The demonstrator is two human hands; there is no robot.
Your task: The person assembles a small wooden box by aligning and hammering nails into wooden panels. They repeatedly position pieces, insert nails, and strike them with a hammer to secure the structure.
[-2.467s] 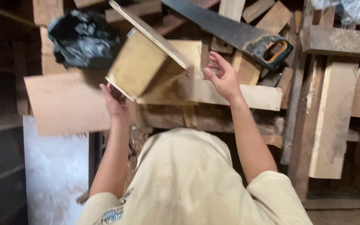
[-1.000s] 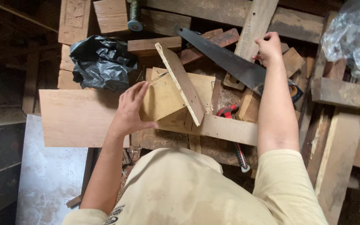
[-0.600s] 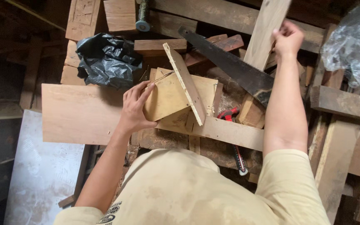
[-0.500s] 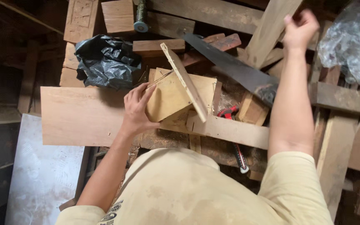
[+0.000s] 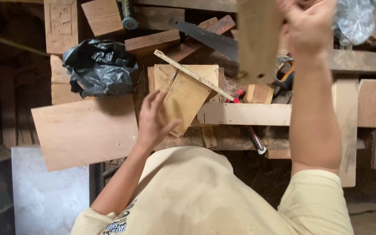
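Covering the desk from edge to edge: boards, offcuts and tools in a loose heap. Lying at the left, largest of the loose pieces, a flat plywood sheet, just below a crumpled black plastic bag. Stretching across the middle, a pale wooden batten, with a handsaw slanting above it, blade partly hidden. Raised high at the right, blurred, a wooden plank gripped near its upper end by the right hand, fingers curled tight around the wood, well clear of the heap. Tilted at the centre, a small open wooden box with a thin strip along its upper edge, resting against the batten. Pressed flat against the near side of that box, the left hand, fingers spread and extended, thumb out to the right, steadying rather than clasping. Peeking out beneath the batten, a red-handled tool, too hidden to identify.
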